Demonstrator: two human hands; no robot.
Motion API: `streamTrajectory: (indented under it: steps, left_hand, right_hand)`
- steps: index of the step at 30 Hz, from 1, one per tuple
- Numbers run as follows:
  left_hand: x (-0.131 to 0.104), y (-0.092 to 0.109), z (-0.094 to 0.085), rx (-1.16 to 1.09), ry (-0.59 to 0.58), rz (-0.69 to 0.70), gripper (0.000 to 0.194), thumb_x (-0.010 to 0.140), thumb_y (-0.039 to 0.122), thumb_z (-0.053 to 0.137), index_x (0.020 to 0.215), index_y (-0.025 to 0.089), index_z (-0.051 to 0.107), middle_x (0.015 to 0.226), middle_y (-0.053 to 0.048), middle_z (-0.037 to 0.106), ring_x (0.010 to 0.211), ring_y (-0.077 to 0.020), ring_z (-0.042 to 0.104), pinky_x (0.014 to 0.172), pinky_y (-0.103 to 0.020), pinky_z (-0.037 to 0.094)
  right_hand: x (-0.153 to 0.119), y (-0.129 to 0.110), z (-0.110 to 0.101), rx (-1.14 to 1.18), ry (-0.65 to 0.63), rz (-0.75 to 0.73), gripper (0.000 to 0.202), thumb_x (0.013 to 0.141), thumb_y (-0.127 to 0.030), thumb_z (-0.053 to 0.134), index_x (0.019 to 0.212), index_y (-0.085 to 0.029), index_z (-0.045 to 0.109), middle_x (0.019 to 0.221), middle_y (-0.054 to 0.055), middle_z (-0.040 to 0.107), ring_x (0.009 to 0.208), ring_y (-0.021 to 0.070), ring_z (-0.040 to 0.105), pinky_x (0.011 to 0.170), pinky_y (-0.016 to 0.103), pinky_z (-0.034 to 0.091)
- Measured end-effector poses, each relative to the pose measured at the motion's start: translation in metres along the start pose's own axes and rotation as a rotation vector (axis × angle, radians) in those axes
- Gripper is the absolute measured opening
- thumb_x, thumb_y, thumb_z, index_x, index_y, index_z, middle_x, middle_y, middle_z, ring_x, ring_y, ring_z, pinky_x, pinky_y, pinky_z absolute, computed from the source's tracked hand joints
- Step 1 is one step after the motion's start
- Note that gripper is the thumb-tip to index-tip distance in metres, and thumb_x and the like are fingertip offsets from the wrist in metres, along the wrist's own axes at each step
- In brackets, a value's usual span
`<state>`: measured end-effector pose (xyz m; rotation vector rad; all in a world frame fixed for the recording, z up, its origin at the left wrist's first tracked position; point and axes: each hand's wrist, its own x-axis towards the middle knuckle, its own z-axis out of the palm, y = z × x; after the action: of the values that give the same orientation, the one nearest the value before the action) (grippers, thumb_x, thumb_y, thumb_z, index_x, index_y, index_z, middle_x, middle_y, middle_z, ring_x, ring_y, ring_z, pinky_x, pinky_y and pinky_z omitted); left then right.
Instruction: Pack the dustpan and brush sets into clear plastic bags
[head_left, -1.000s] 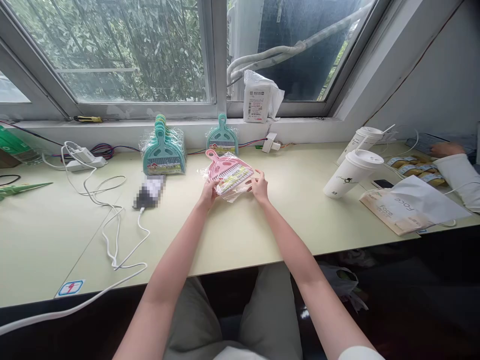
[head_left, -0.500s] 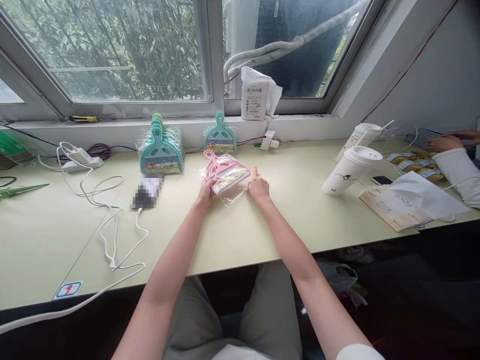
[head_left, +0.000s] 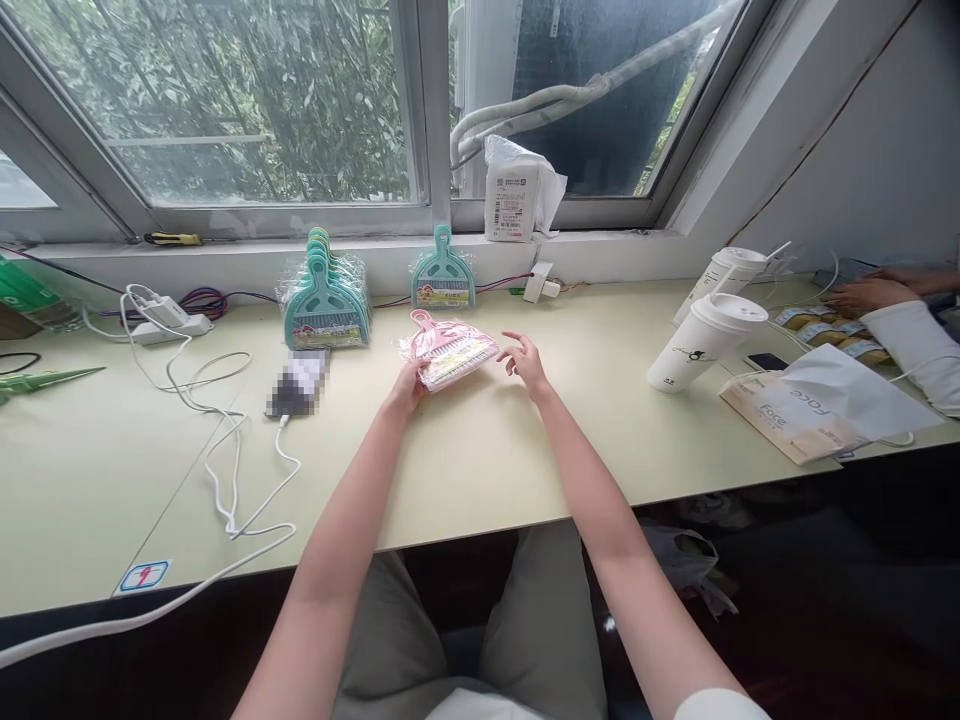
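A pink brush and dustpan set in clear plastic is in front of me, tilted, its handle toward the window. My left hand grips its lower left edge. Just to the right of the set, my right hand has its fingers apart and holds nothing. Behind, a single teal set leans upright against the sill. A row of several teal and green sets stands further left, also wrapped in plastic.
A phone with a white cable lies left. White cups and a tissue pack are on the right. Another person's hands are at the far right. A wrapped box sits on the sill.
My right hand has moved slightly right, away from the pink set, and its fingers have spread. The plastic below the set is now folded up. The other person's hands have shifted left.
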<state>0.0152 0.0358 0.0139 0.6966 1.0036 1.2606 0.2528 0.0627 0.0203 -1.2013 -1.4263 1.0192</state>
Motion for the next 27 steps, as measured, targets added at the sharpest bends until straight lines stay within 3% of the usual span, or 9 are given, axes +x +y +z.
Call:
streamTrajectory:
  steps: [2,5,7,9,14,19,23,25,27]
  left_hand:
    - [-0.002,0.002,-0.001,-0.002,-0.049,-0.01,0.06,0.073,0.019,0.061,0.131,0.012,0.048,0.111,-0.014,0.068,0.087,-0.0256,0.069,0.067,-0.035,0.06]
    - [-0.006,0.006,-0.003,0.004,-0.077,-0.017,0.064,0.075,0.021,0.059,0.136,0.011,0.042,0.111,-0.016,0.067,0.08,-0.0258,0.07,0.059,-0.034,0.06]
    - [-0.007,0.007,-0.003,0.003,-0.068,-0.014,0.064,0.077,0.022,0.056,0.138,0.01,0.04,0.109,-0.017,0.068,0.074,-0.024,0.069,0.054,-0.031,0.058]
    - [-0.008,0.008,-0.003,-0.007,-0.078,-0.004,0.062,0.078,0.022,0.056,0.137,0.01,0.041,0.108,-0.017,0.068,0.073,-0.0229,0.069,0.052,-0.029,0.057]
    - [-0.009,0.006,-0.003,0.053,-0.18,-0.045,0.055,0.077,0.025,0.061,0.129,0.009,0.051,0.106,-0.019,0.068,0.076,-0.0241,0.068,0.047,-0.027,0.056]
    - [-0.009,0.005,-0.002,0.088,-0.232,-0.054,0.058,0.076,0.026,0.066,0.13,0.013,0.051,0.102,-0.018,0.069,0.073,-0.0228,0.069,0.05,-0.026,0.057]
    - [-0.017,0.009,0.001,0.177,-0.26,-0.014,0.058,0.077,0.027,0.066,0.131,0.014,0.051,0.101,-0.017,0.07,0.069,-0.0223,0.069,0.059,-0.032,0.059]
    - [-0.022,0.012,0.002,0.221,-0.27,0.023,0.058,0.077,0.028,0.066,0.132,0.016,0.052,0.104,-0.016,0.069,0.07,-0.0226,0.069,0.062,-0.033,0.059]
    - [-0.026,0.013,0.004,0.239,-0.254,0.048,0.058,0.078,0.029,0.066,0.133,0.018,0.051,0.106,-0.015,0.069,0.073,-0.0226,0.069,0.064,-0.034,0.059]
  right_hand:
    - [0.0,-0.002,-0.008,-0.006,-0.063,-0.047,0.046,0.08,-0.03,0.039,0.121,-0.019,0.055,0.085,0.002,0.068,0.053,0.0101,0.05,0.055,0.024,0.044]
    - [-0.001,-0.003,-0.016,-0.152,-0.049,-0.181,0.048,0.075,-0.027,0.048,0.122,-0.023,0.058,0.112,0.006,0.063,0.086,0.0166,0.058,0.072,0.029,0.048]
    - [-0.002,-0.001,-0.018,-0.257,-0.039,-0.254,0.054,0.071,-0.026,0.059,0.125,-0.028,0.056,0.13,0.005,0.054,0.11,0.0216,0.052,0.085,0.034,0.047]
    - [-0.003,0.001,-0.016,-0.289,-0.064,-0.288,0.054,0.07,-0.031,0.067,0.124,-0.031,0.058,0.135,0.004,0.05,0.122,0.0242,0.046,0.092,0.038,0.044]
    - [-0.005,0.0,-0.004,-0.205,-0.063,-0.339,0.022,0.081,-0.041,0.061,0.094,-0.026,0.072,0.118,0.004,0.063,0.115,0.0215,0.054,0.095,0.037,0.043]
    - [-0.003,0.001,0.001,-0.165,0.043,-0.316,0.021,0.081,-0.041,0.061,0.084,-0.023,0.072,0.11,0.005,0.065,0.108,0.0199,0.058,0.094,0.037,0.045]
    - [0.0,0.008,0.006,-0.158,0.103,-0.283,0.019,0.078,-0.038,0.063,0.076,-0.019,0.067,0.122,0.008,0.057,0.112,0.0206,0.055,0.088,0.035,0.05]
    - [0.002,0.014,0.009,-0.114,0.106,-0.257,0.019,0.077,-0.035,0.064,0.085,-0.018,0.065,0.13,0.01,0.052,0.112,0.0198,0.056,0.087,0.033,0.052]
    - [0.004,0.021,0.012,-0.042,0.098,-0.179,0.037,0.075,-0.032,0.065,0.109,-0.019,0.06,0.135,0.011,0.049,0.106,0.0184,0.06,0.086,0.034,0.053]
